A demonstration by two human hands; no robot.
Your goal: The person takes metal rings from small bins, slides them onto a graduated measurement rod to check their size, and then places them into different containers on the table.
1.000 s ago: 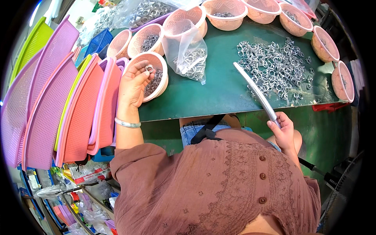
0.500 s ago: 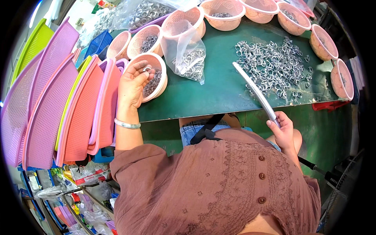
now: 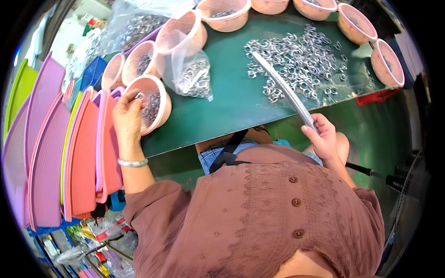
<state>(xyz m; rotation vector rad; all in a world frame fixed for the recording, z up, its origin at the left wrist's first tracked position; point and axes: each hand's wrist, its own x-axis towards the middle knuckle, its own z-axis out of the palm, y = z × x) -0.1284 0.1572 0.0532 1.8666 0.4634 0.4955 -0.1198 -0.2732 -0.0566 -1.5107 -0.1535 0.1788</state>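
The left hand (image 3: pixel 126 113) pinches a metal ring (image 3: pixel 139 96) over the pink bowl (image 3: pixel 163 99) at the desk's (image 3: pixel 227 102) left front corner. The right hand (image 3: pixel 323 136) grips a long rod (image 3: pixel 282 88) off the front edge, its tip among loose rings (image 3: pixel 301 58).

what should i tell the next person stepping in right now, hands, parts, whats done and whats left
Left hand: at the rim of the nearest pink bowl, pinching one small metal ring above the rings inside.
Right hand: closed around the lower end of a long grey rod that slants up over the green table.
Parts: loose pile of metal rings at the rod's far end; clear bag of rings by the bowls; more pink bowls along the table's far edge.
Done: whether any rings are on the rod cannot be told.
Left: the pile, bag and bowls hold many rings.
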